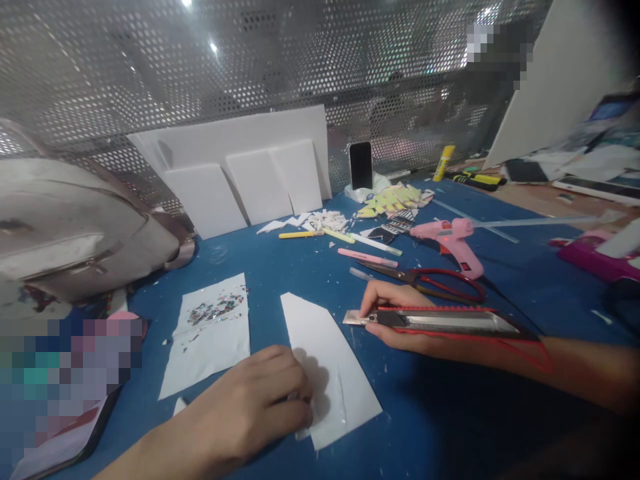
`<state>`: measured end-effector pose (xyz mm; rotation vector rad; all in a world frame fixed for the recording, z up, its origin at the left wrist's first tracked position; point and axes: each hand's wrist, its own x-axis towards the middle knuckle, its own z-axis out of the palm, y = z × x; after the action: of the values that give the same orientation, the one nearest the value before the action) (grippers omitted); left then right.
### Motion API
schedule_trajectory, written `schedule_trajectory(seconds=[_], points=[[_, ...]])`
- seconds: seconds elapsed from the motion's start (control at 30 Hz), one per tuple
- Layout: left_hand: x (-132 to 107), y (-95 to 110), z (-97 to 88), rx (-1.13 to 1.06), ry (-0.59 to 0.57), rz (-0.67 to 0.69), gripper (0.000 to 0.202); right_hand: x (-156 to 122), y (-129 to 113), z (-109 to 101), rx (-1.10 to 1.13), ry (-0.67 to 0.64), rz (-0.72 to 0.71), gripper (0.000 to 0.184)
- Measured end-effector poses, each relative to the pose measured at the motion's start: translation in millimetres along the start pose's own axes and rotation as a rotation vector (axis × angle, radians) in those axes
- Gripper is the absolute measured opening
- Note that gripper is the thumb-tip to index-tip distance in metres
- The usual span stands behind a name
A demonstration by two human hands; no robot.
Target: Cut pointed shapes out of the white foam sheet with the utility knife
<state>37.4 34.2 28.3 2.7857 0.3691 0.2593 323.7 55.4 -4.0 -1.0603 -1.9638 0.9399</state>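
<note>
My right hand (395, 320) grips a red and silver utility knife (440, 321) near its blade end, with thumb and forefinger pinching close to the blade, which points left. A red cord hangs by the knife's rear. Under the fingers of my left hand (260, 400) lies the left side of a white board piece (340, 373), cut with slanted edges. Those fingers are curled closed, and what is between them is hidden; something small and whitish shows just below. Left of the board lies a white sheet (200, 353) bearing small glittery bits (217, 310).
Behind my right hand lie red-handled scissors (445, 283), a pink glue gun (453, 243) and several pens. White scraps (325, 221) and a propped phone (361, 167) are further back. White boards (205, 200) lean against perforated metal. A bag (75, 227) stands left.
</note>
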Motion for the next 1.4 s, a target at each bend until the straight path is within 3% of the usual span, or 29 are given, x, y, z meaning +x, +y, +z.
schedule_trajectory(seconds=[0.23, 0.4, 0.63, 0.8, 0.93, 1.1, 1.23, 1.4], points=[[-0.8, 3.0, 3.8, 0.026, 0.014, 0.029, 0.029, 0.7, -10.6, -4.8, -0.023, -0.063, 0.018, 0.011], [-0.9, 4.7, 9.1, 0.035, 0.113, 0.050, 0.032, -0.8, -5.2, -8.1, 0.014, -0.107, -0.001, 0.011], [-5.0, 5.8, 13.5, 0.039, 0.145, 0.046, 0.031, -0.7, -1.8, -11.7, 0.095, -0.153, -0.006, 0.007], [-9.1, 7.0, 19.2, 0.068, 0.136, 0.025, 0.033, 3.0, -6.8, -5.0, 0.003, -0.181, -0.077, 0.023], [-11.8, 6.9, 18.7, 0.106, 0.114, 0.015, 0.035, 4.9, -5.4, -1.5, -0.170, -0.258, -0.182, 0.025], [-12.6, 16.2, 16.3, 0.326, 0.050, 0.052, 0.035, 3.2, 0.5, 0.0, -0.235, -0.343, -0.310, 0.028], [-6.5, 30.2, 29.0, 0.576, 0.065, 0.056, 0.037, 2.3, 3.9, 2.9, -0.284, -0.319, -0.383, 0.030], [2.4, 37.0, 42.4, 0.545, 0.051, -0.094, 0.053, 2.5, -4.6, 12.2, -0.215, -0.271, -0.299, 0.025]])
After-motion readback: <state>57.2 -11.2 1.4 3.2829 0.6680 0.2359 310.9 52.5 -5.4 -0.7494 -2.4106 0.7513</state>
